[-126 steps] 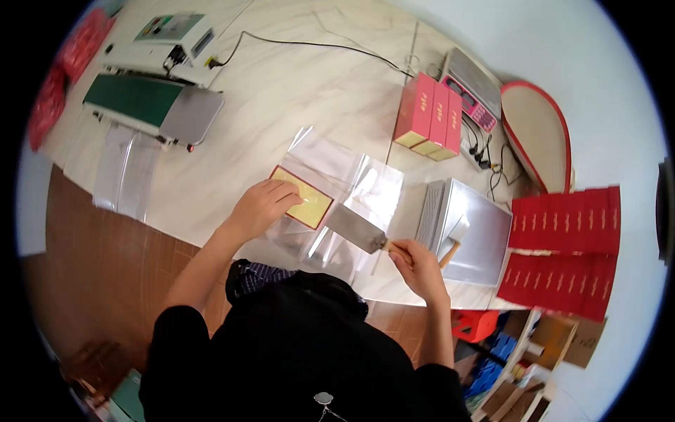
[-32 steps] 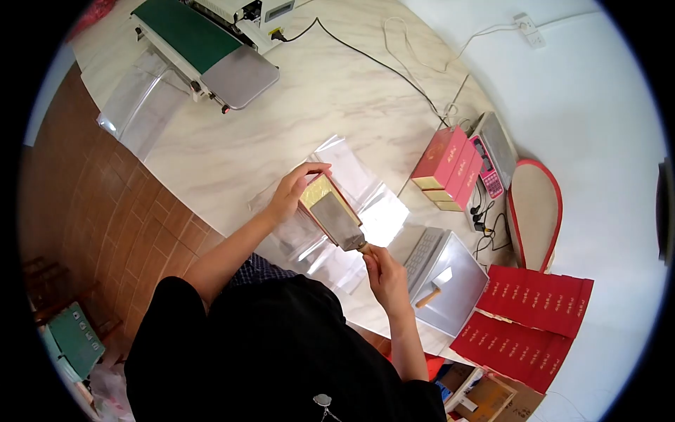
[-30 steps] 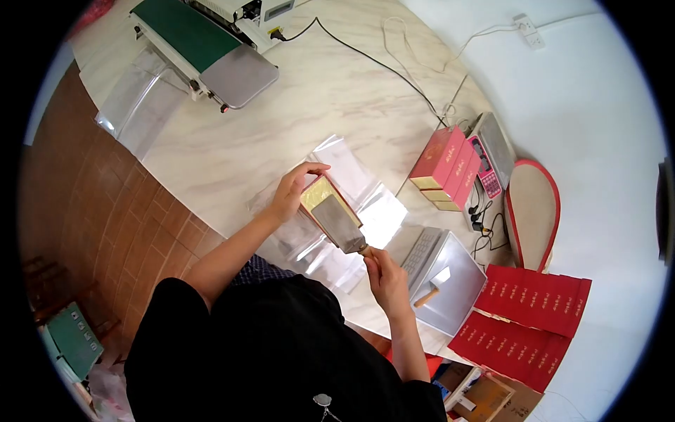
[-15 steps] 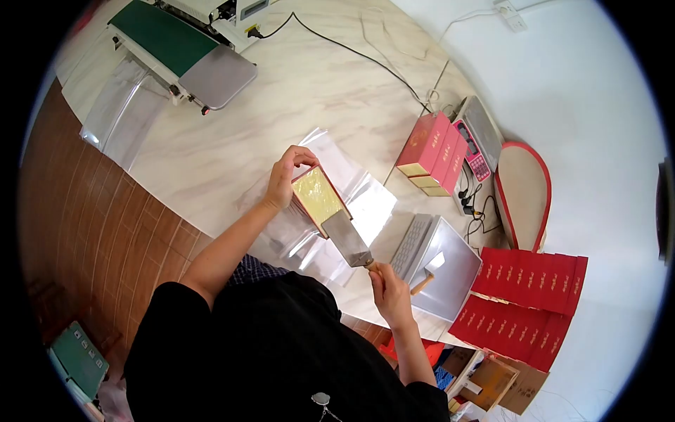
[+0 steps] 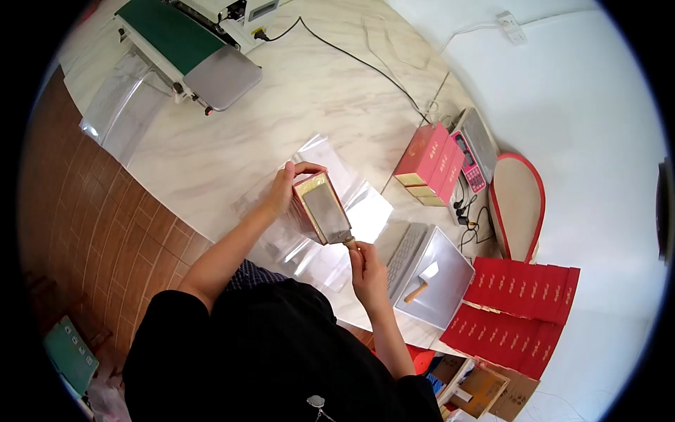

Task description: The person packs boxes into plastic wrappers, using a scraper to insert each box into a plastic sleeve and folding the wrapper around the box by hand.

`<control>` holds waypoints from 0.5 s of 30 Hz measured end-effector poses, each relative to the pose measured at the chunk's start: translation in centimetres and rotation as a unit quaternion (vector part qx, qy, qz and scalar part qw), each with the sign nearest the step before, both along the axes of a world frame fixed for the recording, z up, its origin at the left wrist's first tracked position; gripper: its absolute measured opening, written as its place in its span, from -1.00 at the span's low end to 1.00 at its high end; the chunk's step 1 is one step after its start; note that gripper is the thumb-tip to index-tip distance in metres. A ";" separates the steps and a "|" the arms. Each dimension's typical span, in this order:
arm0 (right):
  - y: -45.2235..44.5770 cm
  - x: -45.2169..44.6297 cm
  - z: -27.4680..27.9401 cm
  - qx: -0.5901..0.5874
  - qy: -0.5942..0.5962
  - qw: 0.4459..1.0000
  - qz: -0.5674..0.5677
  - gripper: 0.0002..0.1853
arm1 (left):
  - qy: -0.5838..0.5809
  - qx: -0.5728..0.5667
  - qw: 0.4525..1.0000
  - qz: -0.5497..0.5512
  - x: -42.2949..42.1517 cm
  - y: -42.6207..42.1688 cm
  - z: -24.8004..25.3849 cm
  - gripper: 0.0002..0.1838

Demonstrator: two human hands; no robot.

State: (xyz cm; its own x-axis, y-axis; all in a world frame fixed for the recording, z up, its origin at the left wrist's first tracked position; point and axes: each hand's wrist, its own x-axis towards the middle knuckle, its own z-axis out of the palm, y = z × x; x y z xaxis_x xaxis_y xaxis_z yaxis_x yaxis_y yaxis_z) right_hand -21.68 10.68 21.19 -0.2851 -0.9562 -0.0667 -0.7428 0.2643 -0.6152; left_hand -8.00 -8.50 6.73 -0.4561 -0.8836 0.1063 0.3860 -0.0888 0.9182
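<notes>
My left hand [image 5: 287, 186] is wrapped round the upper left end of a red box [image 5: 304, 218], whose yellow face is turned up. In my right hand [image 5: 367, 271] is the wooden handle of a scraper [image 5: 325, 211]. Its flat metal blade lies over the yellow face and covers much of it. Beneath the box, clear plastic sheets [image 5: 369, 211] are spread on the marbled table [image 5: 232, 133].
A metal tray [image 5: 443, 281] to the right holds a second scraper [image 5: 422, 283]. Beyond are red boxes [image 5: 430, 165], a scale [image 5: 475, 144], cables and rows of red packages [image 5: 524, 288]. At the upper left stands a machine with a green belt [image 5: 169, 32].
Since half a second ago, the blade has moved up over the yellow face, and my right hand has come closer to the box. Earlier, the box lay flatter on the plastic.
</notes>
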 end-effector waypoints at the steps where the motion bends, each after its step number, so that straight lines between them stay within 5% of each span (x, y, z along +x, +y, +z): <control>1: -0.5 0.2 0.0 0.002 -0.002 1.000 0.005 -0.80 | 0.000 0.013 1.000 -0.001 0.0 0.0 -0.1 -0.04; 9: -2.7 1.2 0.4 -0.002 0.157 0.985 0.073 -0.83 | -0.025 0.019 0.999 0.008 -0.3 -0.1 -0.9 -0.05; 15: -1.5 1.2 1.0 0.041 0.107 0.992 0.048 -0.86 | -0.009 0.032 0.999 0.011 -0.4 0.1 -1.7 -0.07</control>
State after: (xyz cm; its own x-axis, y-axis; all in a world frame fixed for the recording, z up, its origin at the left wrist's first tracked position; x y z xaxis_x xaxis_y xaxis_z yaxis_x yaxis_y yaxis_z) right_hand -20.46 9.22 22.14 -0.2084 -0.9735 -0.0936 -0.8785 0.2284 -0.4195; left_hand -8.37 -8.39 5.02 -0.4383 -0.8978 0.0415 0.3728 -0.1396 0.9174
